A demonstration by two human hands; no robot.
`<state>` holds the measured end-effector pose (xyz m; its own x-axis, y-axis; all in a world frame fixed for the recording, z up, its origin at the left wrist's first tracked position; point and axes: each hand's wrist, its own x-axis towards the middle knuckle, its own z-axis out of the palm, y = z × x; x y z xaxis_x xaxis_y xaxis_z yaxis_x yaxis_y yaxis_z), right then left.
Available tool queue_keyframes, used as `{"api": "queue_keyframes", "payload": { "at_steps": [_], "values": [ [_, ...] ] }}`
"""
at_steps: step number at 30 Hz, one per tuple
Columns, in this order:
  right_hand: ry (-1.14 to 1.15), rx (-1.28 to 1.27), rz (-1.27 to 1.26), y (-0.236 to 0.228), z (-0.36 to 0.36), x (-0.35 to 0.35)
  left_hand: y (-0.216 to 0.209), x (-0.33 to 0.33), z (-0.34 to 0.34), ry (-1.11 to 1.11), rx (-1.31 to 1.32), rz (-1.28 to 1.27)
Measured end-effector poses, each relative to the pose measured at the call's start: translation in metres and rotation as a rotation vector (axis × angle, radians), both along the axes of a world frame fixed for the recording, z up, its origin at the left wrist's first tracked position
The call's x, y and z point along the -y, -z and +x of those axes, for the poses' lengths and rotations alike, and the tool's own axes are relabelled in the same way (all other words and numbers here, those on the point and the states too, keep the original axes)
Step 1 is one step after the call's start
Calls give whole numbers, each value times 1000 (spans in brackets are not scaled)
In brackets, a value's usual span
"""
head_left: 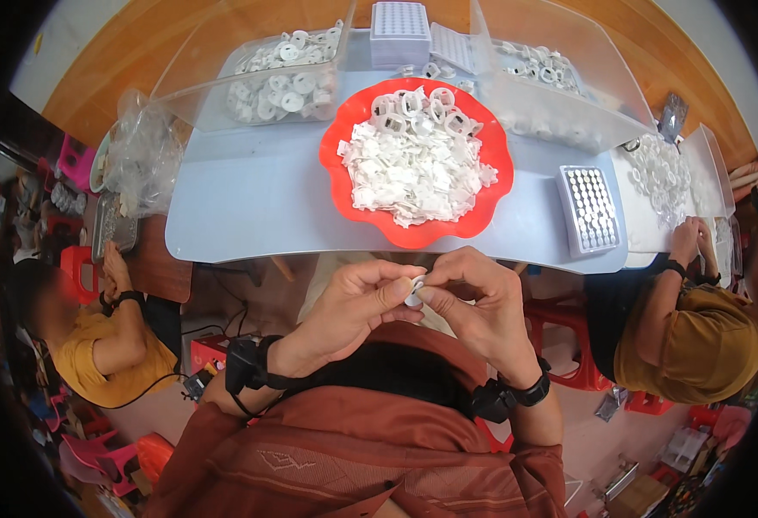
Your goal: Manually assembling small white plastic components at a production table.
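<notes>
Pinching white piece [413,297], between left hand [351,304] and right hand [485,302]

Small-parts assembly workshop, by the look of it. Pale blue worktable [249,198]; on it a wavy-rimmed red dish [337,173] heaped with loose white plastic parts [413,177]. Clear bin [185,82] at back left, another clear bin [569,116] at back right, both stocked in bulk. Gridded tray [564,211] of round pieces near the right edge. Seated person [133,350] to the left, second person [698,341] to the right (both in yellow tops). Plastic red stool [573,350], cardboard box [638,495] on the floor.
</notes>
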<state>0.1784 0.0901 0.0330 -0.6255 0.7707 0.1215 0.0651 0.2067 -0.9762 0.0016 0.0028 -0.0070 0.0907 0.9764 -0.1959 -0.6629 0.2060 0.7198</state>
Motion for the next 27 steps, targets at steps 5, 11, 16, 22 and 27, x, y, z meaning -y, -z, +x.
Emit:
{"api": "queue_keyframes", "payload": {
  "at_steps": [5, 11, 16, 22, 27],
  "values": [
    [2, -26, -221, 2, 6, -1, 1, 1, 4, 25, -60, 8],
    [-51, -48, -327, 9, 9, -5, 0, 2, 4, 38, -88, 17],
    [-72, -89, -220, 19, 13, -5, -11, 5, 7, 21, -124, -17],
    [-58, -94, -118, 21, 18, -2, -19, 16, -15, -93, -222, 33],
    [-83, -66, -133, 24, 22, -5, -29, 24, -51, -271, -261, 44]
  ]
}}
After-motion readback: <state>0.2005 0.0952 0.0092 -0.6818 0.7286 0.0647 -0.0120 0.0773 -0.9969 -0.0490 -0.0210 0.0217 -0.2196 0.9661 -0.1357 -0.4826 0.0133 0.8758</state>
